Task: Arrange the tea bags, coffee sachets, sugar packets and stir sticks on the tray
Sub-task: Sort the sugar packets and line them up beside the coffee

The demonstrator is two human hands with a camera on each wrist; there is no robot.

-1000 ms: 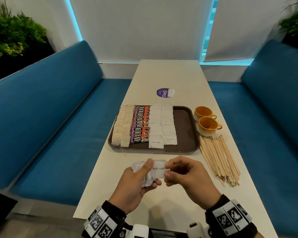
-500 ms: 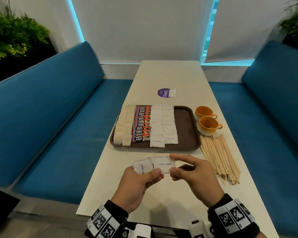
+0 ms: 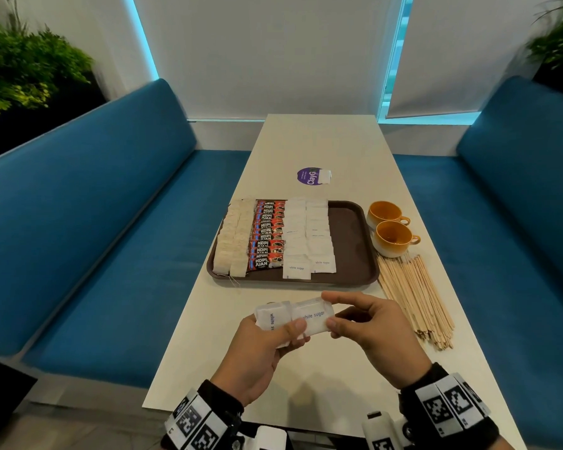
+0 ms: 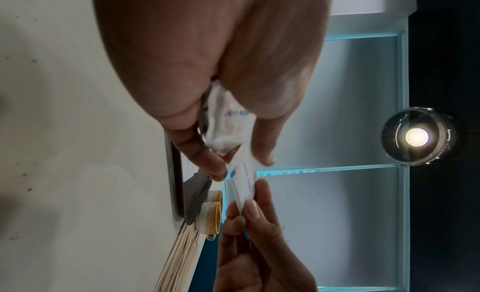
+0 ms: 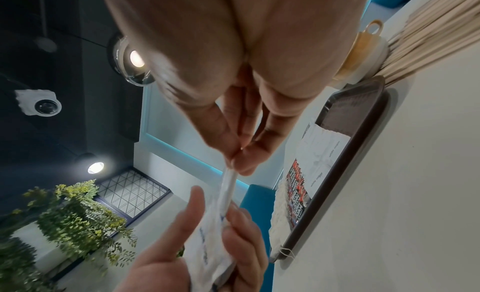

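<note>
Far left on the tray, the tea bags sit in two columns, the coffee sachets run beside them, and the sugar packets fill two more columns; the right strip of the tray is bare, likely kept for the stir sticks lying on the table just right of the tray, near two orange cups.

Nearer you, your left hand is clamped on a small stack of sugar packets, thumb on top, probably as a reserve to deal from. Your right hand pinches one white sugar packet by its right edge, thumb and fingers together; its left end lies under your left thumb. So the hands meet on that packet, above the table just short of the tray's near rim, roughly below the sugar columns. You seem to be peeling it off to lay down next.
</note>
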